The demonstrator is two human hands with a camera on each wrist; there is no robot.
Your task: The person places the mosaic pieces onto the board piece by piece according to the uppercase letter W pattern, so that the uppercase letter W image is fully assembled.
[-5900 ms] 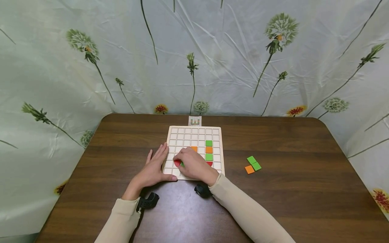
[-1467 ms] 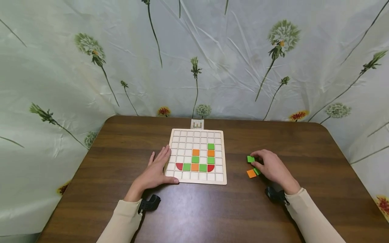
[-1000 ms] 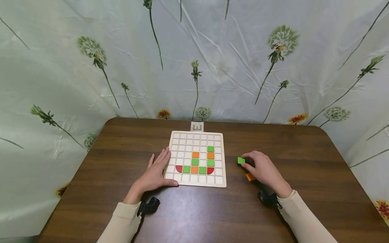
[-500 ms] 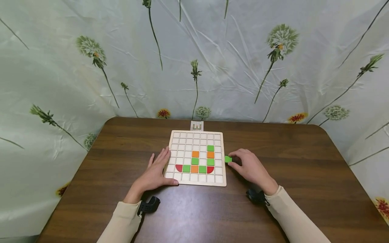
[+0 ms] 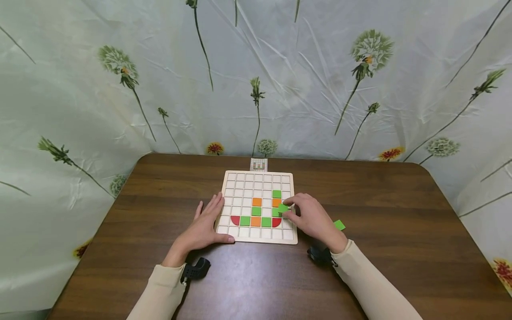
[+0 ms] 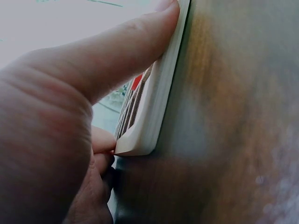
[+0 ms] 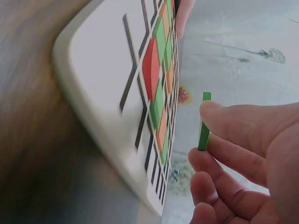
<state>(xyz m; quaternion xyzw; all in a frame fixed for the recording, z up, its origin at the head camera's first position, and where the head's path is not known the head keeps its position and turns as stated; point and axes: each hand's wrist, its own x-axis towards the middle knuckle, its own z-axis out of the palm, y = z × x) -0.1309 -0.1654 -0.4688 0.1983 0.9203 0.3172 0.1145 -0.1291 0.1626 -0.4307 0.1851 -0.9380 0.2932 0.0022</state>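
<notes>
A white gridded board (image 5: 243,186) lies on the table, with green and orange square tiles and two red rounded pieces set in its cells. My left hand (image 5: 203,224) rests at its left edge, fingers straight, thumb along the near edge; the left wrist view shows the thumb against the board's rim (image 6: 163,93). Thumb and forefinger of my right hand (image 5: 314,218) pinch a green square tile (image 5: 283,208). That tile hovers above the board's right part, and the right wrist view shows the tile (image 7: 205,130) edge-on, apart from the board.
Another green tile (image 5: 339,225) lies on the brown table (image 5: 384,213) just right of my right hand; the loose orange tile is hidden from the head view. A small patterned card (image 5: 258,165) sits behind the board. A flowered cloth (image 5: 304,89) hangs beyond the table.
From the red piece at the board's lower left, my right hand went to the loose tiles, picked up a green one and brought it left over the board. My left hand stayed put.
</notes>
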